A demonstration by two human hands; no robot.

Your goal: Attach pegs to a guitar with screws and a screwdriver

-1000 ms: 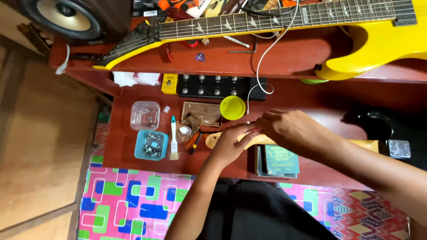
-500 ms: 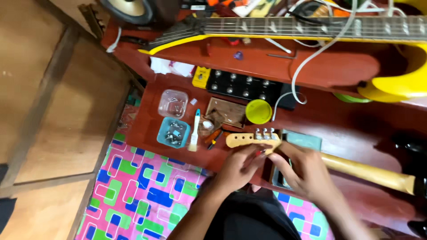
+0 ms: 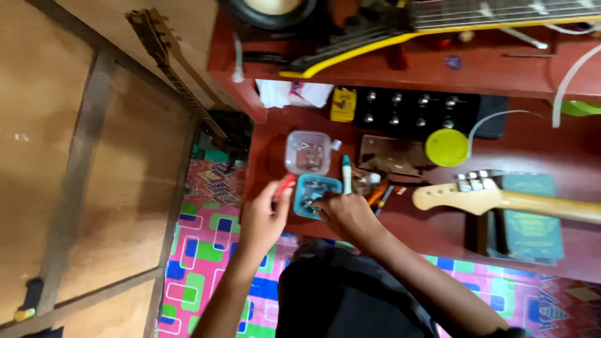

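My left hand (image 3: pixel 263 216) holds a small red-handled tool (image 3: pixel 285 185) at the left side of a blue tray of small metal parts (image 3: pixel 316 194). My right hand (image 3: pixel 341 213) has its fingers reaching into that blue tray; what they grip is hidden. A clear plastic box with a few parts (image 3: pixel 308 152) sits just behind the tray. A white and teal pen-like tool (image 3: pixel 346 174) lies to the right of both. A pale wooden guitar headstock with metal tuners (image 3: pixel 476 193) lies on the red-brown bench (image 3: pixel 551 150) to the right.
A round yellow-green lid (image 3: pixel 447 147), a brown board (image 3: pixel 391 156) and a black unit with knobs (image 3: pixel 413 109) lie further back. A yellow guitar body edge (image 3: pixel 375 50) spans the upper shelf. A green book (image 3: pixel 529 219) lies under the neck. A patterned mat (image 3: pixel 206 263) covers the floor.
The view swung left. Both hands left the guitar headstock and moved left to the blue parts tray; my left hand now holds a red-handled tool.
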